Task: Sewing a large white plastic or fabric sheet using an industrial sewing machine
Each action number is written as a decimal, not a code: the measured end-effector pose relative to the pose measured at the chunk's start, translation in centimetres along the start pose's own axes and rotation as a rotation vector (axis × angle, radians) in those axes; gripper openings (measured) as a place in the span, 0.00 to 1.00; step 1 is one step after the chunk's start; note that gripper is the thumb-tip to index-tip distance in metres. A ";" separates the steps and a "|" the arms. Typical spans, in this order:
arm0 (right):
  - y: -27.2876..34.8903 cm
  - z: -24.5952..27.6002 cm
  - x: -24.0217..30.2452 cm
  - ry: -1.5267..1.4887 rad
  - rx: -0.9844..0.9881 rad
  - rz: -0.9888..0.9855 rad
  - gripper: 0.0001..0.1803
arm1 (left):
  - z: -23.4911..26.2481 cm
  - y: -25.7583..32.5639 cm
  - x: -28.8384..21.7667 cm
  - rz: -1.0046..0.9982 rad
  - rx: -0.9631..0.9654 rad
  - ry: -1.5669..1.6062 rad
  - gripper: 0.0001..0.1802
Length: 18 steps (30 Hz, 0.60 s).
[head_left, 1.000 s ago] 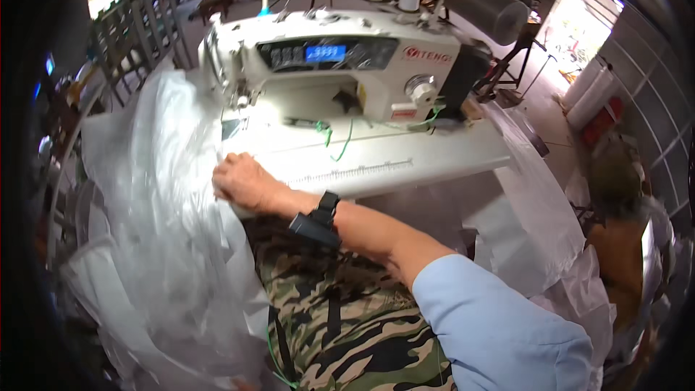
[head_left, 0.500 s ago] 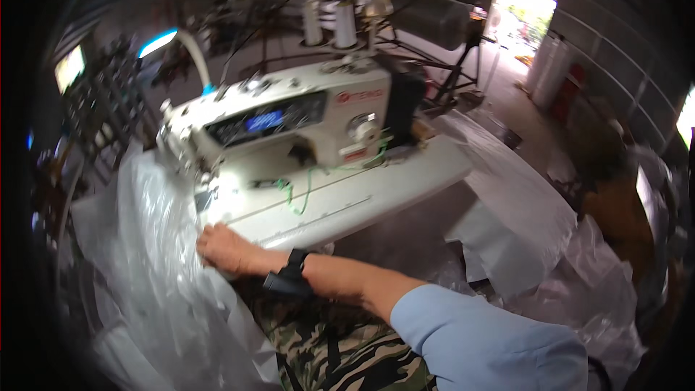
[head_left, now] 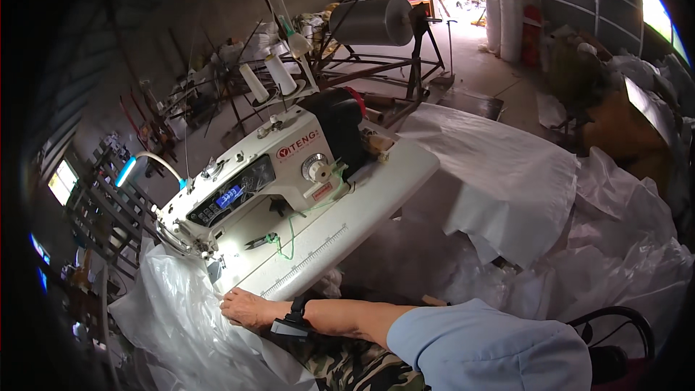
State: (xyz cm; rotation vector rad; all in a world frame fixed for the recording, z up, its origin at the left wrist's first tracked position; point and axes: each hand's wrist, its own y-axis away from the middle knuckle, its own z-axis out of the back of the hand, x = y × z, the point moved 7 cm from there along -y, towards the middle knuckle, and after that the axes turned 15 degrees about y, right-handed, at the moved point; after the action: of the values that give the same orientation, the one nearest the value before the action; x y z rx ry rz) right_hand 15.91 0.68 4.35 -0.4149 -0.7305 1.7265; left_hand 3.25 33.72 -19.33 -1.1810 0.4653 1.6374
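At the near left corner of a white sewing machine (head_left: 289,146), my right hand (head_left: 246,309) has its fingers bent around the edge of a translucent plastic sheet (head_left: 174,318). The sheet spills over the table's left end and hangs toward my lap. A lamp lights the needle area (head_left: 223,264), just beyond my fingertips. Small thread snips (head_left: 260,241) tied with green string lie on the white machine bed (head_left: 326,246). A black wrist device (head_left: 293,321) is strapped to my right wrist. My left hand is out of sight.
White thread cones (head_left: 279,74) stand behind the machine. Farther back, a large grey roll (head_left: 371,22) rests on a metal frame. White sheeting (head_left: 507,181) and crumpled clear plastic (head_left: 608,246) cover the right side. A curved lamp (head_left: 145,163) rises at left.
The view has swung toward the right and tilted, so the machine sits lower and more slanted. My right hand stays on the sheet's edge at the same table corner.
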 end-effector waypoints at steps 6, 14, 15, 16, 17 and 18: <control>-0.1 0.3 0.5 0.004 0.012 0.015 0.10 | -0.2 -0.4 0.1 0.018 -0.007 0.011 0.25; 0.2 0.9 0.5 0.002 0.086 0.005 0.10 | 0.1 -0.2 0.5 0.046 -0.011 0.010 0.24; 0.2 0.9 0.6 0.001 0.088 0.008 0.10 | 0.1 -0.1 0.6 0.049 -0.014 0.013 0.24; 0.2 0.9 0.6 -0.007 0.075 0.009 0.10 | 0.2 -0.1 0.7 0.051 -0.012 0.015 0.24; 0.3 1.0 0.7 -0.014 0.063 0.010 0.09 | 0.2 -0.1 0.6 0.053 -0.015 0.015 0.24; 0.3 0.9 0.7 -0.014 0.064 0.011 0.09 | 0.2 -0.2 0.7 0.056 -0.014 0.015 0.24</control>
State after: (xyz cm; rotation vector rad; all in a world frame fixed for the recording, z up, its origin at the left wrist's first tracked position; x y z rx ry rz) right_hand 14.98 1.04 4.90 -0.3635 -0.6821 1.7605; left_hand 3.30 34.29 -19.79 -1.2010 0.5016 1.6824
